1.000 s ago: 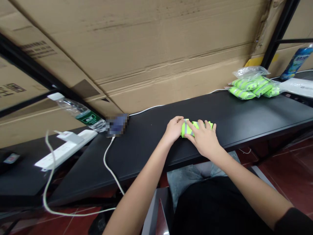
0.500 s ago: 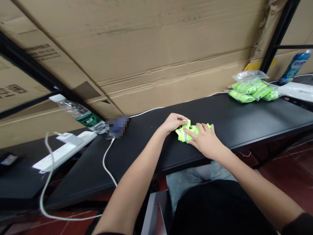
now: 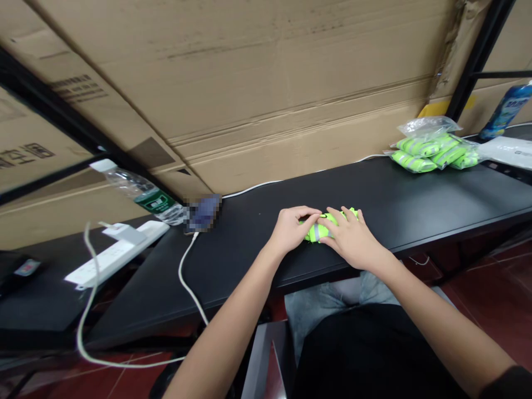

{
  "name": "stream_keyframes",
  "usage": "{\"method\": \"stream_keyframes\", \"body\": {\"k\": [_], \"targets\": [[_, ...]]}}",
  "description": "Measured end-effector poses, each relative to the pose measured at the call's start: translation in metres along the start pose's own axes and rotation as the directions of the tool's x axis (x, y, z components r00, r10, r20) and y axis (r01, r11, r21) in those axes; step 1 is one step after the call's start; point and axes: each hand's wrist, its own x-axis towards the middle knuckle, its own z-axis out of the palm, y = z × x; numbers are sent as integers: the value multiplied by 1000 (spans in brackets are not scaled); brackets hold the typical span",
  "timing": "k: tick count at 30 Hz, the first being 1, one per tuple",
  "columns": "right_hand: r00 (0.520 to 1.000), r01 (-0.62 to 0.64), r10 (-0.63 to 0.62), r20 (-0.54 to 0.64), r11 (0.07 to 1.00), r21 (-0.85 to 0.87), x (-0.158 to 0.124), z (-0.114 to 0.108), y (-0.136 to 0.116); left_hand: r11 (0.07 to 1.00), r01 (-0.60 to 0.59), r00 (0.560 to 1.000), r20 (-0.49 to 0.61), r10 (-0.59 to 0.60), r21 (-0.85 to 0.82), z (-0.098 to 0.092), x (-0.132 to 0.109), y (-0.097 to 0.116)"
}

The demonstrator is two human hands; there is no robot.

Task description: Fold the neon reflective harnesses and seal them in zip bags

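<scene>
your left hand [image 3: 294, 231] and right hand [image 3: 349, 239] now clench the neon reflective vest [image 3: 319, 231], squeezed into a tighter bundle, pressing it onto the black desk [image 3: 249, 252], left of the bagged rolls [image 3: 432, 154].

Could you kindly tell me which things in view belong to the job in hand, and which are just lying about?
In use:
- left hand and right hand, pressing a bundle of neon green reflective fabric
- probably the bagged green bundles

Lying about:
- plastic water bottle
- white power strip
- white cable
- blue bottle
- cardboard cartons
</scene>
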Motion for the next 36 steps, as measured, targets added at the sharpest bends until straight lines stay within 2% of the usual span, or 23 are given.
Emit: {"method": "stream_keyframes", "body": {"k": [3,6,8,10,13,15,18,20,22,25,27,30,32,36], "targets": [[999,-12,13,-32,999,33,-1,2,0,980,-134,991,47,128,144,0,-12,6],[998,-3,6,-59,999,43,-1,3,1,956,-177,984,41,172,235,3,-23,10],[998,18,-16,-58,999,36,0,3,1,945,-133,990,-1,139,298,6,-29,10],[999,35,-33,-43,999,29,2,3,2,954,-34,996,-67,57,296,7,-32,9],[998,44,-43,-39,999,18,5,2,3,992,86,989,-132,-73,97,8,-35,7],[998,53,-52,-41,999,6,6,1,2,994,106,984,-139,-109,-31,8,-37,7],[996,69,-69,-49,998,-8,4,-1,1,988,120,978,-160,-133,-92,10,-39,8],[995,75,-77,-63,997,-27,3,-1,-1,987,134,970,-192,-149,-89,12,-41,11],[993,79,-84,-83,995,-61,2,-2,-2,991,127,949,-286,-130,-29,14,-43,14],[988,114,-123,-89,989,-98,1,-2,-1,967,181,882,-466,-78,181,14,-48,19],[984,158,-166,-71,982,-105,2,-4,1,951,232,885,-451,-118,207,13,-50,19],[978,194,-201,-57,975,-105,2,-6,3,976,207,924,-342,-172,70,10,-52,15],[977,196,-202,-64,976,-95,2,-6,3,984,163,932,-337,-129,73,11,-53,13],[977,184,-191,-91,980,-82,2,-2,3,974,108,948,-315,-41,200,13,-54,13]]}}
